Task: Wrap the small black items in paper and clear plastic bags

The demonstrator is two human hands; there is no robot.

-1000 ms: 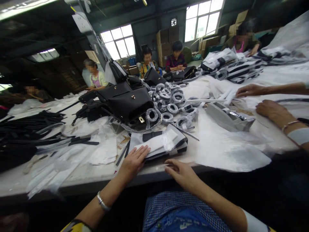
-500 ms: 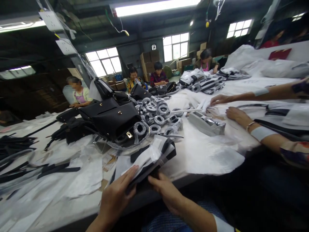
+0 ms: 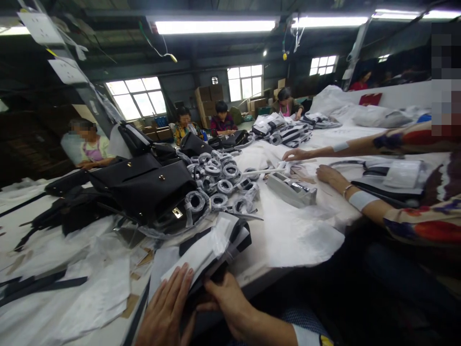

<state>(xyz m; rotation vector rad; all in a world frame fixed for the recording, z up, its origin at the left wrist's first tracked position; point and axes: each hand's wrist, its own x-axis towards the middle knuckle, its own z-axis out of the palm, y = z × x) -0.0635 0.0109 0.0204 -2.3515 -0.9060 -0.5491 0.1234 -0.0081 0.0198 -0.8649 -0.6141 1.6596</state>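
In front of me, at the table's edge, lies a black handbag [image 3: 239, 242] with white wrapping paper [image 3: 201, 250] and clear plastic over it. My left hand [image 3: 167, 302] lies along the bag's near left side, its fingers extended over the paper and the thumb lower down. My right hand [image 3: 230, 300] grips the bag's near edge, the thumb on top and the other fingers partly hidden beneath it. Just beyond are several coiled straps in clear wrap [image 3: 212, 170] and a larger black handbag [image 3: 144, 187] with a gold clasp.
To the right, a co-worker's hands [image 3: 329, 175] reach over the table beside a grey tape dispenser [image 3: 291, 190]. White sheets [image 3: 93, 293] and black strips [image 3: 46, 286] cover the left side. Wrapped bags [image 3: 284, 129] are piled farther back, where several people sit.
The view has swung right, so things appear farther left. My left hand has spread flatter over the paper, and my right hand has moved closer to it along the bag's near edge.
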